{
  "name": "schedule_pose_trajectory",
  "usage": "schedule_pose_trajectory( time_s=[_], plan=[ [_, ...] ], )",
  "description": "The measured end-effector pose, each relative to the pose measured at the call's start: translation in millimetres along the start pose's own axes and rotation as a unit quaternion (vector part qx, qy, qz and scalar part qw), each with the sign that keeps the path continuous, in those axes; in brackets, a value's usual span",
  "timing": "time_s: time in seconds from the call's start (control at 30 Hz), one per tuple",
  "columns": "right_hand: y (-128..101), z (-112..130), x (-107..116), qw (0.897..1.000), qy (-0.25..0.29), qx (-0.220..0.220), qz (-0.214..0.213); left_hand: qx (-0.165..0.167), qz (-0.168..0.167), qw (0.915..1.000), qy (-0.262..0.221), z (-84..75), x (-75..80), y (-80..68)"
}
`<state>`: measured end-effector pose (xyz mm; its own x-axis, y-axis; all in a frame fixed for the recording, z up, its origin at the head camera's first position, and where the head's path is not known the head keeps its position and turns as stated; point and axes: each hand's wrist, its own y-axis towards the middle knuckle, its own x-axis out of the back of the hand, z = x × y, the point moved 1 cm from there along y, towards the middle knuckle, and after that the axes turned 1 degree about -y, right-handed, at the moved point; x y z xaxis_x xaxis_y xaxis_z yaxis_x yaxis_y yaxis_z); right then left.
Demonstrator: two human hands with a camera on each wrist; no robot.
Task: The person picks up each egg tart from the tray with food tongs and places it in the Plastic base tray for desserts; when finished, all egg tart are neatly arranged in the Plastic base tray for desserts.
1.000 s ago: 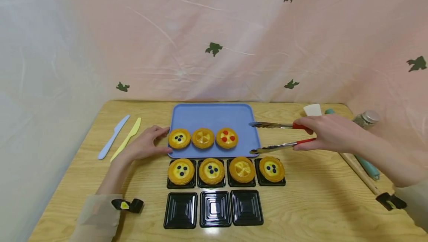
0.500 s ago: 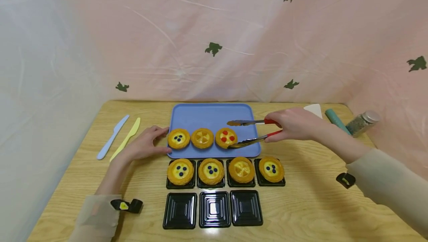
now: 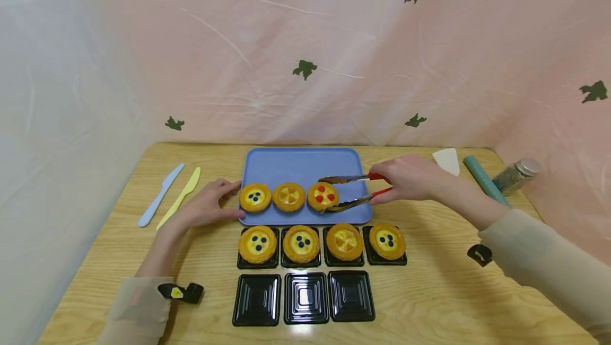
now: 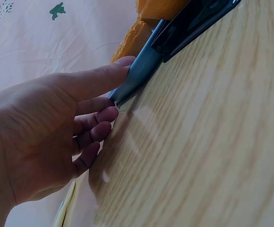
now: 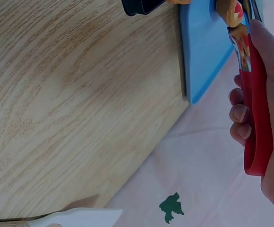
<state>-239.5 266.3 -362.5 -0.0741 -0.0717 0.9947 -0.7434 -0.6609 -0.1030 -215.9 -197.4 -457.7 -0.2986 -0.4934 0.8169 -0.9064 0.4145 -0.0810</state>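
Observation:
My right hand (image 3: 406,178) grips a pair of red-handled metal tongs (image 3: 353,203), also seen in the right wrist view by their red handles (image 5: 259,109). The tongs' arms are spread round a tart with red fruit (image 3: 323,196), one tip at its front edge and the other at its back. This tart sits on a blue tray (image 3: 305,162), right of an orange-topped tart (image 3: 288,197) and a blueberry tart (image 3: 255,197). My left hand (image 3: 210,204) rests against the tray's left edge, thumb and fingers apart; the left wrist view shows the thumb (image 4: 104,78) at the rim.
Before the tray, several black square trays (image 3: 258,264) carry tarts; three bare ones (image 3: 258,300) lie nearer. Blue (image 3: 161,195) and yellow (image 3: 181,196) knives lie left. A white spatula (image 3: 447,161), green rod (image 3: 484,180) and spice jar (image 3: 517,175) are at right.
My right hand has moved left with the tongs, from the tray's right edge to the red-fruit tart, and the tongs' arms have drawn closer together. My left hand has stayed put.

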Motion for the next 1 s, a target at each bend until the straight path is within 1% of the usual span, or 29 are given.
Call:
schedule_pose_trajectory(
  time_s=[0.2, 0.5, 0.73, 1.0],
  plan=[
    [3.8, -0.3, -2.8, 1.000, 0.004, -0.001, 0.008, -0.005, -0.003, 1.0000, 0.005, 2.5, -1.4, 0.2],
    [6.2, 2.8, 0.2, 1.000, 0.007, -0.001, 0.010, -0.007, -0.005, 1.0000, 0.002, 3.5, -1.8, 0.2],
    [4.9, 2.4, -2.1, 1.000, -0.002, 0.010, -0.005, -0.005, -0.006, 1.0000, -0.002, 1.9, -0.5, 0.0],
    [3.8, 3.4, -2.5, 1.000, -0.004, 0.010, -0.010, -0.002, -0.003, 1.0000, -0.003, 1.8, -0.5, -0.3]
  ],
)
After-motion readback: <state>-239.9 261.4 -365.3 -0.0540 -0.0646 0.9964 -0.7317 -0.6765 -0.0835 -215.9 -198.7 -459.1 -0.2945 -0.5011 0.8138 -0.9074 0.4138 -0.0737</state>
